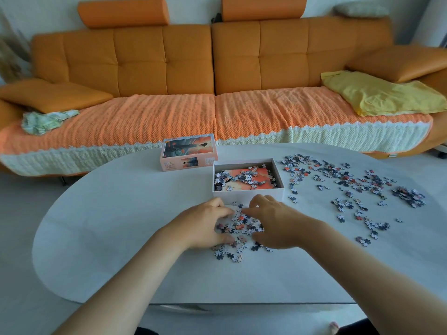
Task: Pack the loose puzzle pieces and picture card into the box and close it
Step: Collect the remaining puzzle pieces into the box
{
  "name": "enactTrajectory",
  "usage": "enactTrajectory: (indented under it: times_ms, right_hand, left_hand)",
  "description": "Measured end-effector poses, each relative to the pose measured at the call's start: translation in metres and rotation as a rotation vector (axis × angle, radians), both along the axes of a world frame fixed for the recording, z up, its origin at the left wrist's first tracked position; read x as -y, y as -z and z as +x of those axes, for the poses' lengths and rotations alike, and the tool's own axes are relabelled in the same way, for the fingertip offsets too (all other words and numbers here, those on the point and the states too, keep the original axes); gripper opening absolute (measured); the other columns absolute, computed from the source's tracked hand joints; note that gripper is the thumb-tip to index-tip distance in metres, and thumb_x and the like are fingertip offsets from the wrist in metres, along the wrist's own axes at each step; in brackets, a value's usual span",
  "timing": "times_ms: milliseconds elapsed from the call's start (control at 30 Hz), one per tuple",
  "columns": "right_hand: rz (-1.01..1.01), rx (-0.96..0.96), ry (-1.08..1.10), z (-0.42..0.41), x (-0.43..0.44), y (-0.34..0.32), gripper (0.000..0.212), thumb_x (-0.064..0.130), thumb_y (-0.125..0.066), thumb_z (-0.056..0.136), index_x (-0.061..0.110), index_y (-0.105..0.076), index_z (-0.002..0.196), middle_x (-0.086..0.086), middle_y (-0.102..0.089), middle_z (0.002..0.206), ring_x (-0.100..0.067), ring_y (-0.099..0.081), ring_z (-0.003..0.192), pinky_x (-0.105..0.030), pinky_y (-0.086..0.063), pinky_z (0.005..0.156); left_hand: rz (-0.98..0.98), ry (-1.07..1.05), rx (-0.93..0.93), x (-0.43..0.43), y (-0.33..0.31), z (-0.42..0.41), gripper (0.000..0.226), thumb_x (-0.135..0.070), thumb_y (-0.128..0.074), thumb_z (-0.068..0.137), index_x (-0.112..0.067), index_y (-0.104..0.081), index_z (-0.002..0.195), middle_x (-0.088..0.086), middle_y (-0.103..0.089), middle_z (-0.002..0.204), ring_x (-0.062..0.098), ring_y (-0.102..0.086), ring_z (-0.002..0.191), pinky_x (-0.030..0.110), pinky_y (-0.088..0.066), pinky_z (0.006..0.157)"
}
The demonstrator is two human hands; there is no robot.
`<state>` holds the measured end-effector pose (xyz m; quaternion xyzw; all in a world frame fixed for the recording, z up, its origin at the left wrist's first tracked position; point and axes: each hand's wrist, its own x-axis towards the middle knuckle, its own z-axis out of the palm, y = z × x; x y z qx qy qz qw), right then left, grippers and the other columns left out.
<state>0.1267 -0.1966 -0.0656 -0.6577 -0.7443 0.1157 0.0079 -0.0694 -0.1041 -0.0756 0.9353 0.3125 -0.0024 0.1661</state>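
Two hands, the left hand (205,224) and right hand (275,226), curl their fingers (217,206) round a pile of puzzle pieces (242,226) near the box (246,193), likely to scoop them in.

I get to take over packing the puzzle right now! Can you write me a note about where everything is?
Left hand and right hand: both cupped round the near pile of pieces, just in front of the box.
Done: picture card and some pieces are in the open box.
Left: scoop in the near pile, then the scattered pieces on the table to the right. Lid waits behind the box, to its left; put it on last.
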Motion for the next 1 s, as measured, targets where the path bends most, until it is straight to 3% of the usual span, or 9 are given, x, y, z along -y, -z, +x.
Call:
enactTrajectory:
  times_ms: [167,233,367,533,633,767,833,933,1000]
  right_hand:
    - [-0.021,-0.179,0.044,0.0,0.001,-0.003,0.051,0.024,-0.059,0.09,0.032,-0.047,0.139,0.007,-0.045,0.128,-0.014,-0.054,0.106,-0.029,-0.047,0.09]
    - [-0.055,-0.206,0.11,0.006,0.003,-0.007,0.057,0.033,-0.063,0.088,0.033,-0.043,0.141,0.008,-0.042,0.131,-0.013,-0.058,0.1,-0.027,-0.049,0.085]
    - [-0.194,-0.095,0.185,0.015,0.007,-0.01,0.077,0.046,-0.076,0.075,0.036,-0.039,0.141,0.005,-0.042,0.129,-0.019,-0.054,0.108,-0.035,-0.05,0.09]
    - [-0.125,-0.236,0.207,0.003,0.0,-0.006,0.053,0.028,-0.073,0.082,0.028,-0.055,0.132,0.008,-0.054,0.108,-0.012,-0.056,0.088,-0.023,-0.053,0.07]
    - [-0.092,-0.247,0.229,0.001,-0.005,-0.005,0.051,0.029,-0.07,0.084,0.027,-0.054,0.132,0.005,-0.055,0.115,-0.012,-0.053,0.091,-0.022,-0.047,0.073]
    - [-0.094,-0.206,0.242,0.002,-0.006,-0.009,0.072,0.046,-0.071,0.08,0.028,-0.041,0.143,0.002,-0.043,0.131,-0.016,-0.054,0.107,-0.027,-0.047,0.088]
    - [-0.145,-0.176,0.244,-0.004,-0.007,-0.008,0.079,0.053,-0.072,0.077,0.027,-0.039,0.143,0.0,-0.038,0.13,-0.019,-0.057,0.105,-0.025,-0.052,0.077]
    - [-0.127,-0.189,0.205,-0.017,-0.011,-0.004,0.053,0.045,-0.073,0.08,0.026,-0.057,0.126,-0.002,-0.039,0.113,-0.019,-0.056,0.082,-0.017,-0.045,0.045]
    - [-0.075,-0.225,0.205,-0.021,-0.016,-0.001,0.036,0.036,-0.072,0.083,0.026,-0.064,0.117,-0.003,-0.042,0.109,-0.019,-0.055,0.08,-0.025,-0.053,0.055]
  left_hand:
    - [-0.011,-0.012,0.131,0.005,0.004,0.005,0.046,-0.046,-0.067,0.087,-0.033,-0.058,0.13,-0.018,-0.044,0.103,0.004,-0.05,0.09,0.027,-0.047,0.085]
    - [-0.027,-0.028,0.113,0.003,0.0,0.004,0.057,-0.052,-0.068,0.084,-0.035,-0.052,0.135,-0.018,-0.044,0.11,0.004,-0.05,0.092,0.028,-0.047,0.086]
    - [-0.088,-0.029,-0.049,0.0,-0.003,-0.005,0.094,-0.061,-0.078,0.065,-0.036,-0.036,0.146,-0.019,-0.037,0.125,0.003,-0.044,0.1,0.026,-0.044,0.089]
    - [-0.103,-0.035,0.045,0.002,-0.002,0.0,0.057,-0.043,-0.075,0.08,-0.034,-0.054,0.134,-0.013,-0.045,0.109,0.005,-0.051,0.092,0.023,-0.043,0.084]
    - [-0.106,-0.054,0.092,0.0,0.0,0.004,0.05,-0.04,-0.072,0.084,-0.033,-0.057,0.131,-0.011,-0.049,0.111,0.007,-0.051,0.098,0.022,-0.042,0.085]
    - [-0.117,-0.084,0.045,-0.003,0.0,0.003,0.072,-0.046,-0.074,0.08,-0.03,-0.042,0.144,-0.013,-0.041,0.117,0.007,-0.049,0.101,0.026,-0.043,0.091]
    - [-0.114,-0.082,0.026,-0.001,0.002,0.003,0.07,-0.045,-0.073,0.082,-0.027,-0.044,0.143,-0.013,-0.039,0.115,0.008,-0.049,0.103,0.027,-0.043,0.093]
    - [-0.116,-0.072,0.068,0.003,0.004,0.006,0.051,-0.035,-0.069,0.087,-0.028,-0.054,0.136,-0.012,-0.042,0.108,0.008,-0.051,0.098,0.026,-0.044,0.09]
    - [-0.107,-0.083,0.102,0.003,0.004,0.008,0.041,-0.029,-0.069,0.089,-0.028,-0.06,0.128,-0.01,-0.045,0.106,0.01,-0.053,0.096,0.027,-0.044,0.088]
